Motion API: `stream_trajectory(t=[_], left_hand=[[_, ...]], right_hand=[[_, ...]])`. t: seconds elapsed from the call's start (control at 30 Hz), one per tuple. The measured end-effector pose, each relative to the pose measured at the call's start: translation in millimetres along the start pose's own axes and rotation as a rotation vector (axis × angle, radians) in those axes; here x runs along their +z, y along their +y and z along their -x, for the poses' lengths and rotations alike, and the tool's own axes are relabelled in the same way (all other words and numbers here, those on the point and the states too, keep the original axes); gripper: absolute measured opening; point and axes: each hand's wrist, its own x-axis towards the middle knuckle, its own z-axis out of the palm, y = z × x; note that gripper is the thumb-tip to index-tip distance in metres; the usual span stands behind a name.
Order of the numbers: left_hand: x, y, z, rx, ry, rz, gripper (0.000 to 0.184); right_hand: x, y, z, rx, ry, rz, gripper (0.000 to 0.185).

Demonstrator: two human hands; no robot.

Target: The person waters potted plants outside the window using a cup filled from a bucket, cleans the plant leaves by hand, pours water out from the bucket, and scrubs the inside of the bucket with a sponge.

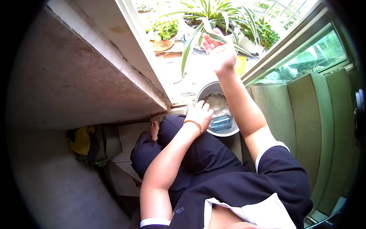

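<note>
My right hand [221,53] reaches out palm up among the long leaves of a spider plant [207,9]. A striped leaf [214,37] crosses its partly curled fingers, though bright glare blurs the contact. My left hand [200,115], with a gold bracelet [199,125] at the wrist, has its fingers curled over the near-left rim of a round grey pot [227,133]. Inside the pot is pale, murky contents [217,104] with dark bits along the edge. A blue, translucent, bottle-like object [221,123] lies there too.
A leafy plant in a terracotta pot [163,45] stands beyond the sill. Window frames [286,51] and green-tinted glass [309,55] rise at right, above ridged boards [301,110]. A wall [76,76] bounds the left. A yellow cloth [81,139] lies on a dark bag-like item.
</note>
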Motion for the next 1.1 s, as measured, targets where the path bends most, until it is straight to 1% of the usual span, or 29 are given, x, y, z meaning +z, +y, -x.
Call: stream_trajectory(t=[0.07,0.1,0.13,0.17,0.2,0.23,0.27,0.3,0.37,0.4,0.43,0.47,0.5,0.57,0.6,0.63,0.7,0.77,0.9,0.97,1.03,1.07,1.1], left_hand=[[-1,-1,0,0.014,0.004,-0.017,0.02],[-2,-1,1,0.018,0.002,-0.017,0.02],[-2,-1,1,0.021,-0.004,-0.029,0.021],[-3,0,1,0.024,-0.01,-0.041,0.022],[-13,4,1,-0.037,-0.101,-0.026,0.026],[-13,2,-6,-0.053,-0.214,0.04,0.036],[33,-8,-7,-0.058,-0.13,-0.056,0.04],[76,-18,-7,-0.065,-0.045,-0.15,0.046],[23,-6,2,-0.152,-0.074,0.077,0.05],[20,-7,2,-0.098,-0.084,0.031,0.049],[16,-8,-2,-0.042,-0.093,-0.015,0.048],[-11,2,-8,-0.137,-0.229,-0.064,0.043],[-20,6,-11,-0.155,-0.259,-0.156,0.038],[-4,1,1,-0.163,-0.018,-0.046,0.035],[-1,1,0,-0.19,-0.083,-0.067,0.033],[-4,3,0,-0.184,-0.083,-0.066,0.033],[-9,3,0,-0.185,-0.149,-0.065,0.032],[-4,2,-1,-0.179,-0.127,-0.066,0.032],[7,-1,0,-0.098,-0.073,-0.01,0.03],[4,-1,0,-0.069,-0.055,0.009,0.028],[-7,0,2,-0.082,-0.175,-0.072,0.024],[-15,2,3,-0.088,-0.209,-0.058,0.02],[-15,2,4,-0.089,-0.206,-0.061,0.02]], right_hand=[[-1,13,23,-0.069,-0.241,0.204,0.042],[-6,19,36,-0.108,-0.453,0.342,0.042],[-7,25,56,-0.033,-0.513,0.492,0.043],[-7,21,72,0.022,-0.641,0.737,0.044],[4,12,91,0.177,-0.751,0.827,0.044],[2,15,101,0.24,-0.884,0.742,0.043],[-9,22,104,0.284,-0.987,0.717,0.041],[-12,21,113,0.329,-1.005,0.711,0.037],[-22,17,119,0.237,-1.02,0.858,0.033],[-31,17,121,0.209,-0.946,0.889,0.032],[-39,12,118,0.076,-0.926,1.018,0.03],[-52,10,117,-0.054,-0.859,1.218,0.03],[-65,7,115,-0.188,-0.781,1.413,0.031],[-74,-12,117,-0.185,-0.79,1.887,0.03],[-95,-13,108,-0.368,-0.936,1.952,0.033],[-114,-19,110,-0.396,-0.982,2.052,0.037],[-125,-32,116,0.149,-0.992,2.216,0.038],[-136,-35,123,0.223,-1.008,2.307,0.038],[-143,-22,128,0.17,-1.015,2.203,0.032],[-140,-8,135,0.158,-1.081,2.223,0.025],[-132,5,145,0.278,-1.019,2.16,0.024],[-131,8,151,0.211,-1.011,2.127,0.023],[-132,10,156,0.145,-1.007,2.093,0.023]])
